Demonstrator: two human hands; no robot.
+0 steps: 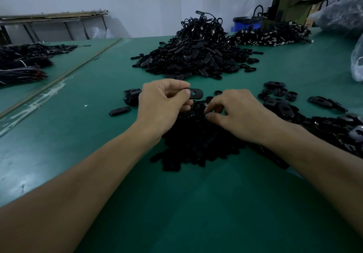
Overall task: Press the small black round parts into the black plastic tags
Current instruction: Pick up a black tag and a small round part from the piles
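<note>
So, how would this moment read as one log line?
left hand: pinches tag | right hand: curled into pile of small parts, grip unclear | tag hole: looks empty

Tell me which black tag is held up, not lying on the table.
The tag pinched by the left hand, its slotted end sticking out to the right. Every other tag lies on the green table or in a heap.

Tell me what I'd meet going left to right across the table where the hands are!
A lone tag → left hand → held tag → right hand → scattered tags.
</note>
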